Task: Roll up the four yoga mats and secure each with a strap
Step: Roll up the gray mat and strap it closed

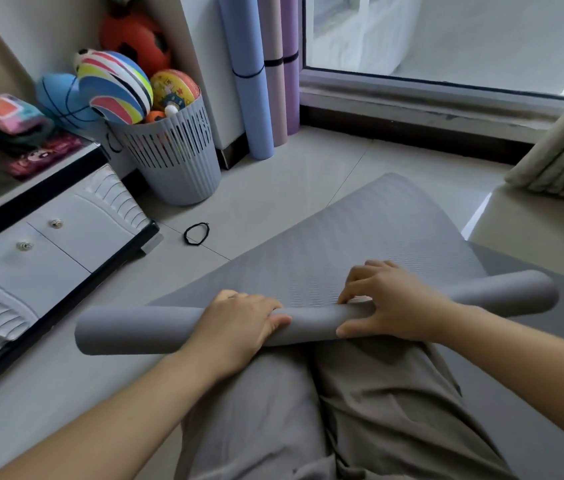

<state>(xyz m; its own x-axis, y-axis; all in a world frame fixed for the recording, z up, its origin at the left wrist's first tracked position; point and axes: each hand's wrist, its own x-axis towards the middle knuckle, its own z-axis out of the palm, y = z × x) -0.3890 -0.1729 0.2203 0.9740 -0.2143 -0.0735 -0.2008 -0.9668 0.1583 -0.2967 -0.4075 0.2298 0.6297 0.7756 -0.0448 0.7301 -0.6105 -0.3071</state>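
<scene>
mat (360, 237): on floor (273, 188), near end rolled, rest flat | left hand (239, 317), right hand (391, 303): both curled over the rolled part's middle | risk: unheld ends may skew or telescope; reaching for strap (196, 233), lying well apart, could let it spring open

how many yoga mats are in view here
4. A blue mat, a pink mat and a purple mat stand rolled in the corner beside the window; a grey mat lies partly rolled on the floor. Others may hide behind them.
</scene>
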